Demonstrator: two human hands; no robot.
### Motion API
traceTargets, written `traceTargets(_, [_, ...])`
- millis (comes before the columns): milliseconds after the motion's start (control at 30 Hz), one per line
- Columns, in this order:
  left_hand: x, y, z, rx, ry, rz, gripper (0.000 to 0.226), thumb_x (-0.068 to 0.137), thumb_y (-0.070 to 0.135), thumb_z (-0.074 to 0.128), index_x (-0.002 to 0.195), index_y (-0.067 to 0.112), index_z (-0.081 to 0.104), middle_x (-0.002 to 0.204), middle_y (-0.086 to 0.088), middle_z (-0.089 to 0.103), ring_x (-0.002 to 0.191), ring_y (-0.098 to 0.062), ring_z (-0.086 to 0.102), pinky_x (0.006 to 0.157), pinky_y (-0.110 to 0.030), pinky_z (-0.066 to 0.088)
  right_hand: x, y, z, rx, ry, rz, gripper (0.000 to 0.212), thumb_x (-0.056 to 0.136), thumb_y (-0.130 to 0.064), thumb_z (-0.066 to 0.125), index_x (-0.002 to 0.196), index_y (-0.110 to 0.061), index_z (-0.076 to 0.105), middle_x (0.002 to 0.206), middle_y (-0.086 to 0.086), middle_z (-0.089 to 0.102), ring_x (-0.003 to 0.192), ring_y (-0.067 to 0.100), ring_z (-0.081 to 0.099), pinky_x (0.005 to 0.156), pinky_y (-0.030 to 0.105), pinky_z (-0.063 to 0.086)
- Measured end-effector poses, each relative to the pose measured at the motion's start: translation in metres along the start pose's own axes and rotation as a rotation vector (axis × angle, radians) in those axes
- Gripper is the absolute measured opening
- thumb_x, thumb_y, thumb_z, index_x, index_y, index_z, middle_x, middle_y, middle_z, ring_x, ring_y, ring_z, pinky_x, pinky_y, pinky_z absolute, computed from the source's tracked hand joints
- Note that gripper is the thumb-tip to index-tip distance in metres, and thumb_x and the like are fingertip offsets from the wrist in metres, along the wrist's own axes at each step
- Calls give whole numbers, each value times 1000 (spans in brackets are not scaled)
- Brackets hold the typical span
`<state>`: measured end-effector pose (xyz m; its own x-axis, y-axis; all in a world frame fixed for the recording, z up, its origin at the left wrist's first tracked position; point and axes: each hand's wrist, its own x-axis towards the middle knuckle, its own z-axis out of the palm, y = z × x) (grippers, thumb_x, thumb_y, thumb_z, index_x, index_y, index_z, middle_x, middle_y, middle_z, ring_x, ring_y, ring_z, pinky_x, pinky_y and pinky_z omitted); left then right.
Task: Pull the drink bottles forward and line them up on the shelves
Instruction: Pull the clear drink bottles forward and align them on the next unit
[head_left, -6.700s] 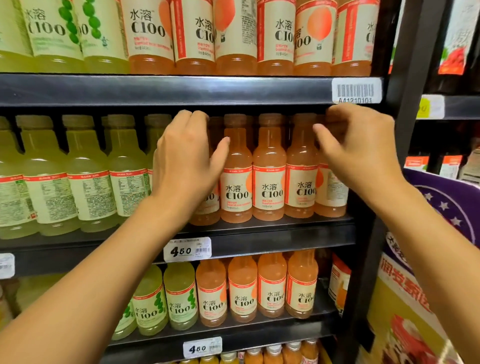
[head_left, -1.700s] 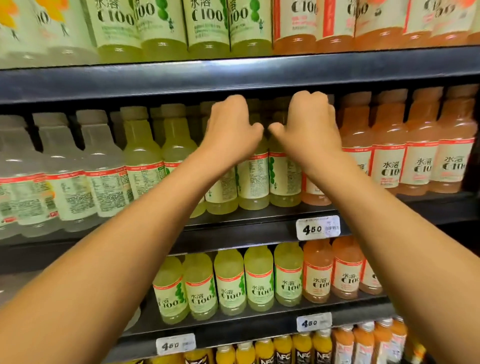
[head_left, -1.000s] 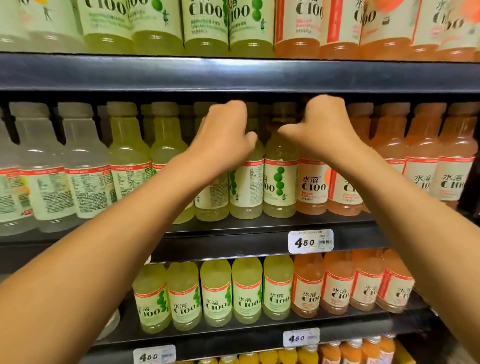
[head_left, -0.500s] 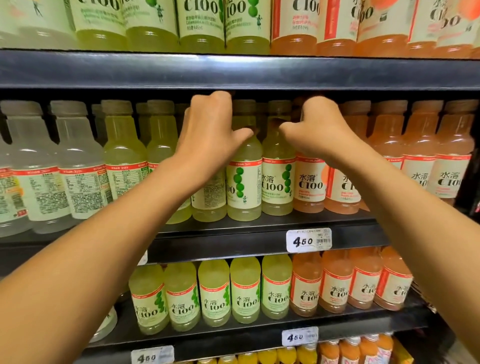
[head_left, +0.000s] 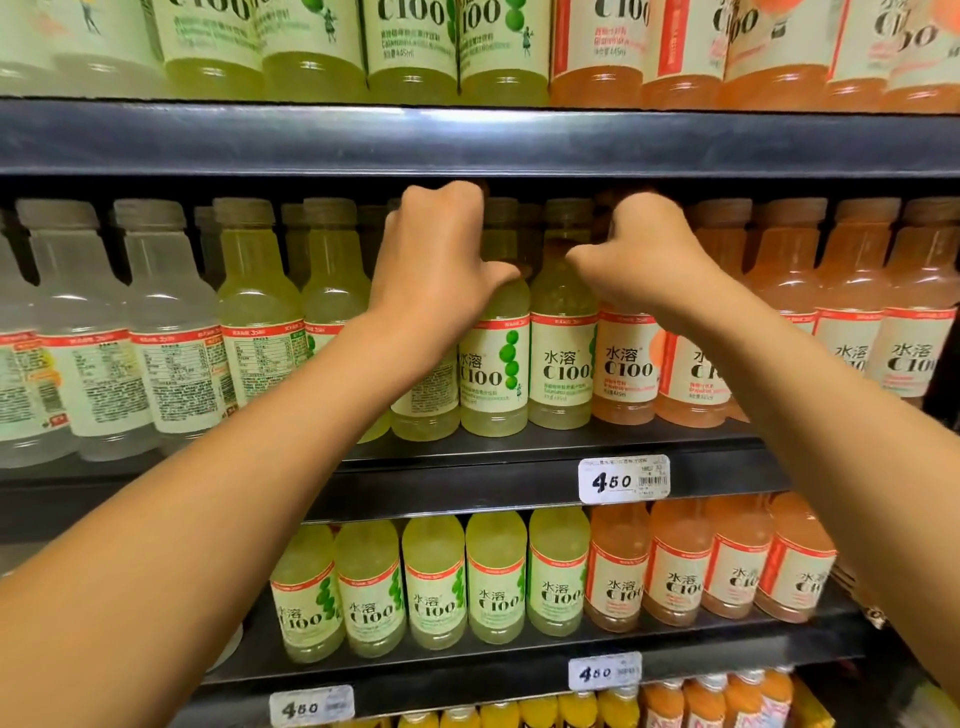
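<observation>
I see both hands up at the middle shelf (head_left: 467, 470): left hand (head_left: 434, 260) with fingers curled around the neck of a green bottle (head_left: 493, 374), right hand (head_left: 649, 260) with fingers closed over the top of an orange bottle (head_left: 626, 374), both bottles upright at the front edge

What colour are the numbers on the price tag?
Black, on a white price tag, head view.

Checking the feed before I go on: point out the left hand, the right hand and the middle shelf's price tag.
left hand (head_left: 436, 260): head view, back of the hand.
right hand (head_left: 649, 254): head view, back of the hand.
price tag (head_left: 623, 479): head view, middle of the white label.
</observation>
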<state>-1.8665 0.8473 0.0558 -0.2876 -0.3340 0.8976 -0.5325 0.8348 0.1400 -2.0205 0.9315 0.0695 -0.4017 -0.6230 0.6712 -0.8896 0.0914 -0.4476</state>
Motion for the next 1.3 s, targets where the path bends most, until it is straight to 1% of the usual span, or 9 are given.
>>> traceTargets(200, [-2, -4, 3, -37, -88, -23, 33, 84, 40, 72, 88, 16, 51, 85, -4, 54, 74, -21, 48, 56, -28, 34, -1, -1, -1, -107, 105, -130, 26, 80, -22, 70, 75, 3, 64, 66, 11, 59, 61, 20, 57, 52, 26, 44])
traceTargets(333, [3, -4, 0, -32, -82, -78, 41, 78, 30, 79, 70, 21, 40, 71, 4, 43, 67, -18, 42, 50, -24, 26, 3, 0, -2, -124, 60, -85, 25, 82, -13, 66, 62, -3, 54, 60, 5, 47, 55, 15, 46, 49, 22, 37])
traceTargets(433, [4, 1, 3, 3, -55, -56, 33, 77, 26, 81, 71, 18, 49, 70, 2, 47, 72, -25, 50, 55, -29, 35, 3, 0, -3, -106, 37, -69, 33, 83, -13, 66, 58, -12, 45, 58, 0, 41, 52, 11, 41, 45, 19, 32])
traceTargets(700, [1, 5, 4, 56, -26, -28, 37, 78, 34, 79, 77, 16, 47, 71, -2, 49, 70, -26, 51, 56, -35, 40, 3, 5, -4, -101, 43, -97, 34, 83, -20, 68, 57, -12, 48, 55, -1, 42, 50, 9, 41, 46, 19, 30])
traceTargets(800, [-1, 7, 5, 70, -54, -23, 38, 82, 23, 73, 66, 18, 39, 64, -1, 43, 61, -26, 51, 50, -32, 38, 4, 5, -3, -90, 55, -118, 22, 82, -18, 69, 71, 0, 63, 64, 8, 56, 56, 13, 51, 48, 20, 38])
traceTargets(933, [3, 8, 5, 54, -56, -48, 43, 81, 13, 74, 61, 20, 37, 61, 2, 42, 56, -20, 46, 53, -31, 38, 5, 5, -2, -129, 50, -117, 22, 83, -13, 66, 67, -1, 57, 63, 9, 50, 58, 17, 49, 51, 23, 38])
traceTargets(1033, [4, 8, 4, 45, -68, -52, 41, 80, 13, 74, 60, 19, 40, 60, 2, 45, 63, -26, 53, 56, -31, 41, 5, 6, 0, -118, 53, -124, 19, 83, -12, 67, 73, 3, 62, 71, 15, 57, 66, 23, 57, 56, 29, 47])
traceTargets(1167, [4, 7, 4, 46, -89, -62, 33, 80, 16, 73, 63, 15, 45, 62, -2, 48, 64, -27, 54, 55, -32, 38, 1, 5, -4, -116, 62, -144, 36, 83, -20, 69, 57, -10, 46, 56, 2, 43, 53, 10, 42, 47, 21, 33])
traceTargets(1300, [1, 2, 5, 25, -81, -78, 33, 83, 32, 68, 67, 17, 43, 68, -4, 48, 63, -21, 43, 50, -28, 29, -12, 25, -20, 97, 129, -127, 24, 82, -36, 72, 72, -15, 64, 66, -4, 61, 62, 6, 57, 55, 23, 47])
